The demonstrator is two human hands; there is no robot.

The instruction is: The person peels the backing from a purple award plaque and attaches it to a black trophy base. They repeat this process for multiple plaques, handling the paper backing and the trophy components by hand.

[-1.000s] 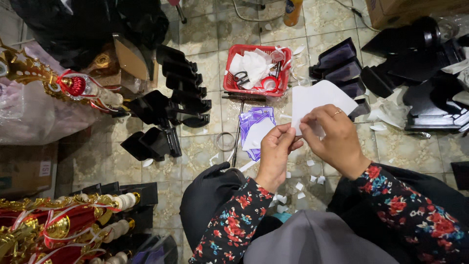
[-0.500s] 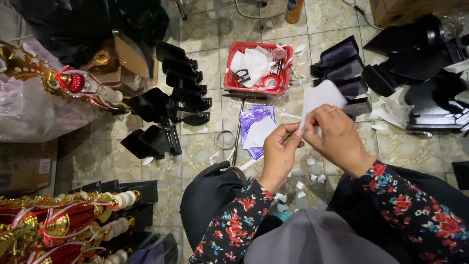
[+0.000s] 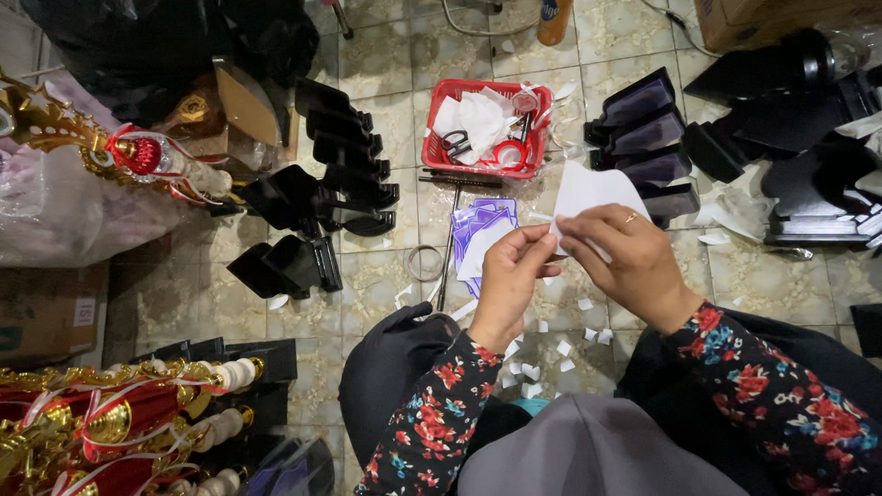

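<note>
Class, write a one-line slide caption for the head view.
Both hands, left hand and right hand, pinch a white paper piece above the tiled floor.

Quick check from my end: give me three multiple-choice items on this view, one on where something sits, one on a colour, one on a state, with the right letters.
1. Where is the red plastic basket of scissors and tape?
A. On the tiled floor beyond the hands
B. On the person's lap
C. Inside the cardboard box

2. What colour is the flat shield-shaped paper piece held in the fingers?
A. Black
B. White
C. Gold

3. How is that piece held?
A. Lying loose on the floor
B. In the left hand only
C. Pinched by left hand and right hand

Answers: 1 A, it stands on tiles above the hands; 2 B, it shows plain white; 3 C, both hands' fingertips meet at its lower edge.
</note>
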